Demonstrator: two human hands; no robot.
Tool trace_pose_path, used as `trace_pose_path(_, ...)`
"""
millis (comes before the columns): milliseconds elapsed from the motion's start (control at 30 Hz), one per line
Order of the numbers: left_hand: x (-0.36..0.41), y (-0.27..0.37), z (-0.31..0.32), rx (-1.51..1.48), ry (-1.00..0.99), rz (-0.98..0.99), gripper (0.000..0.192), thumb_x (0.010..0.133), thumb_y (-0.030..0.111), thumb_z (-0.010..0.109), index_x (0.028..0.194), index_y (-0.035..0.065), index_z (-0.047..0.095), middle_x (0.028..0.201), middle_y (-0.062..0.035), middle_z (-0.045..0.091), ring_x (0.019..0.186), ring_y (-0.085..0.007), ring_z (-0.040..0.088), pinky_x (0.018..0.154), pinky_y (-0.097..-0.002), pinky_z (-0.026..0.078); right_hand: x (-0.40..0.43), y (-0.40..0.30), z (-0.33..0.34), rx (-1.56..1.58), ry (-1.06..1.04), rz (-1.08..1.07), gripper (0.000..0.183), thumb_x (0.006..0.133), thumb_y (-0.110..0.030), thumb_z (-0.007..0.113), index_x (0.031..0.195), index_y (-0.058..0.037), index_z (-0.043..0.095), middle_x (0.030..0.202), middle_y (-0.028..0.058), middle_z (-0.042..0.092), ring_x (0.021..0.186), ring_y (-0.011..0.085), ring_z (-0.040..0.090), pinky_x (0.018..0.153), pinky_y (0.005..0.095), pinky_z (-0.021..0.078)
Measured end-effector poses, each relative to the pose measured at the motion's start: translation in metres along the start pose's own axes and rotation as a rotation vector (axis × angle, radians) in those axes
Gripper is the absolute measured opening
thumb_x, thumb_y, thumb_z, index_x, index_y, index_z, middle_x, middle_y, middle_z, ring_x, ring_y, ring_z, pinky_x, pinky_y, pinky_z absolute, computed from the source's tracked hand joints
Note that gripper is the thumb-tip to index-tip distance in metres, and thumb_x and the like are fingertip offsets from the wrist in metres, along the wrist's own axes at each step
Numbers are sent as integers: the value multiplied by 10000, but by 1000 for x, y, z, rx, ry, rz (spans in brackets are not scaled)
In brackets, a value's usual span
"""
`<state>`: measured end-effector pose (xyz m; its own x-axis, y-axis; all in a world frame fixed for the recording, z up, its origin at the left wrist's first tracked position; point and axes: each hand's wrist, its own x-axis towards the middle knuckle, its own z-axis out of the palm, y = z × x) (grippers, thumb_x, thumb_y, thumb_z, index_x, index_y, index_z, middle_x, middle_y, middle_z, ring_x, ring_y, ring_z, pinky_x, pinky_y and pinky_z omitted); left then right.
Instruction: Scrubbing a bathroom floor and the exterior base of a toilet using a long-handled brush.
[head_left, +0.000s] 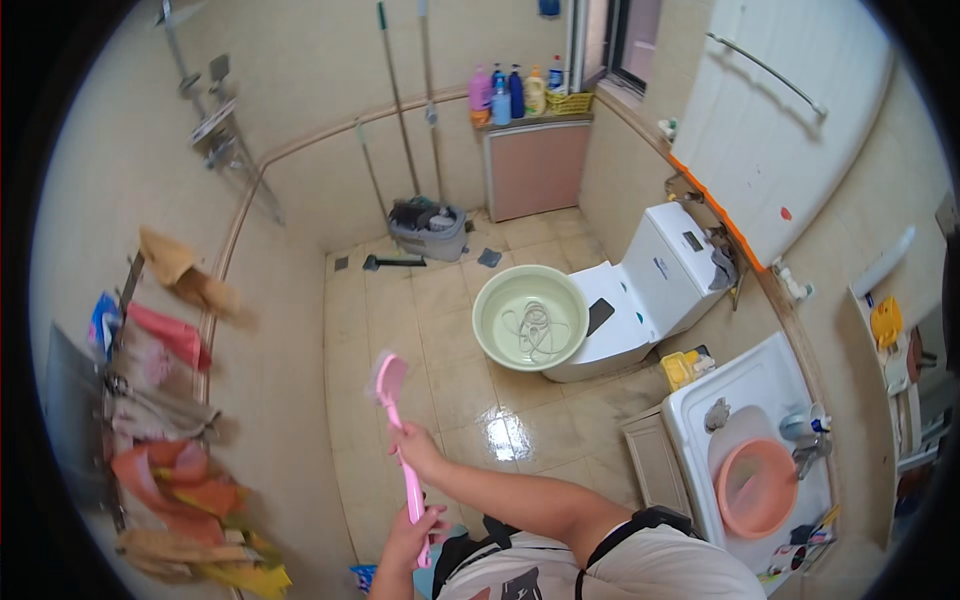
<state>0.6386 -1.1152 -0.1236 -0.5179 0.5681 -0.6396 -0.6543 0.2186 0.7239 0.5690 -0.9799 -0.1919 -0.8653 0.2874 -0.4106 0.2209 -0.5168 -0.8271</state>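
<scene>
Both hands hold a pink long-handled scrub brush (390, 379). My right hand (418, 450) grips the handle just below the brush head, and my left hand (415, 531) is closed around the handle's lower end. The pale bristles face left, away from my body. Beyond the hands, a pale green plastic basin (489, 341) rests at the front of the closed white toilet (630, 322), with a coiled whitish cord or hose (534, 322) inside. A dark phone-like slab (600, 316) lies on the toilet lid beside the basin.
At right, an orange basin (780, 510) sits in the white sink (682, 420). A grey mop bucket (435, 244) with long poles stands by the far wall. Bottles (516, 91) line a ledge. Cloths (180, 480) hang along the left wall. Light glints off the tiled floor (457, 390).
</scene>
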Motion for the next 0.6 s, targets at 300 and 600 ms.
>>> trace_pose_path(300,60,44,-93,200,129,121,589,771,35,592,1249,-90,272,689,-122,606,379,-91,444,332,-205,339,42,-23,-52,-426,-412,189,369,835,-384,539,998,-54,570,802,15,565,647,91,506,533,226,430)
trace_pose_path(600,181,134,-211,137,32,0,460,798,59,563,1183,-46,335,737,-171,595,383,-104,451,335,-215,353,-95,152,-372,-1261,425,984,440,768,-357,543,1072,-42,586,1171,142,529,1109,295,486,917,378,399)
